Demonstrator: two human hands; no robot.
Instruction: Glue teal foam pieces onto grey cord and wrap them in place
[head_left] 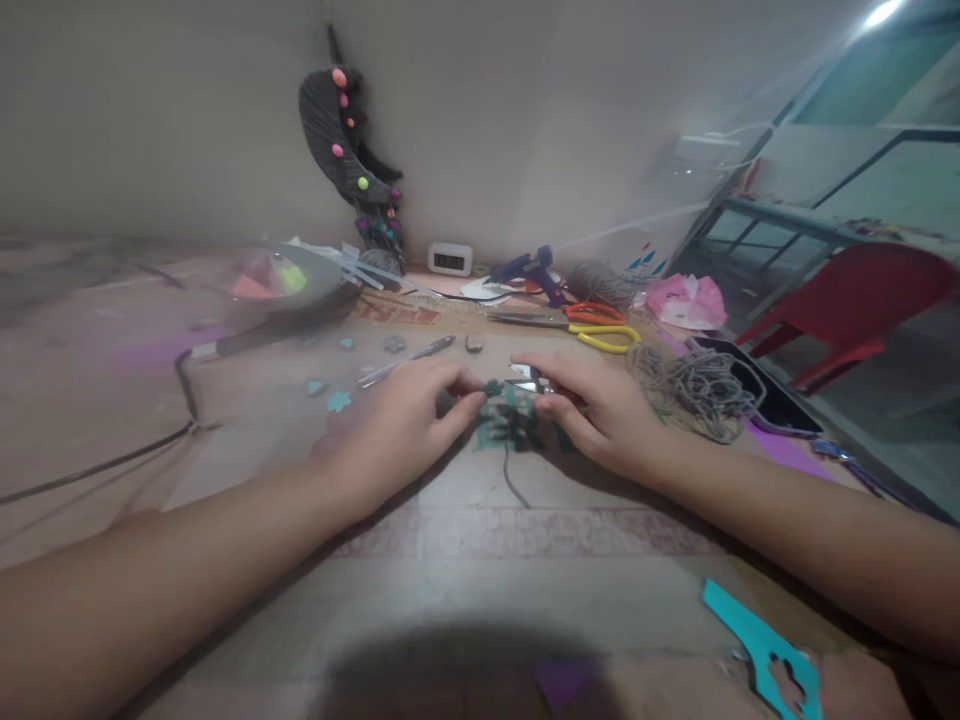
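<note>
My left hand [409, 420] and my right hand [592, 400] meet at the middle of the table over a small teal and dark craft piece [510, 420] with a dark cord hanging from it toward me. Both hands pinch it, the left from the left side, the right from the right with fingers curled over its top. A small shiny object [527, 378] shows just above the piece at the right fingers; what it is I cannot make out.
Orange and yellow scissors [600, 325], a blue glue gun [529, 270], grey twine [694, 385], a pen [409, 360], a bowl [289, 285] with paper bits, a white clock [450, 258] and a dark beaded ornament [345, 140] lie beyond. A teal cutout [761, 645] lies near right. A red chair [855, 300] stands right.
</note>
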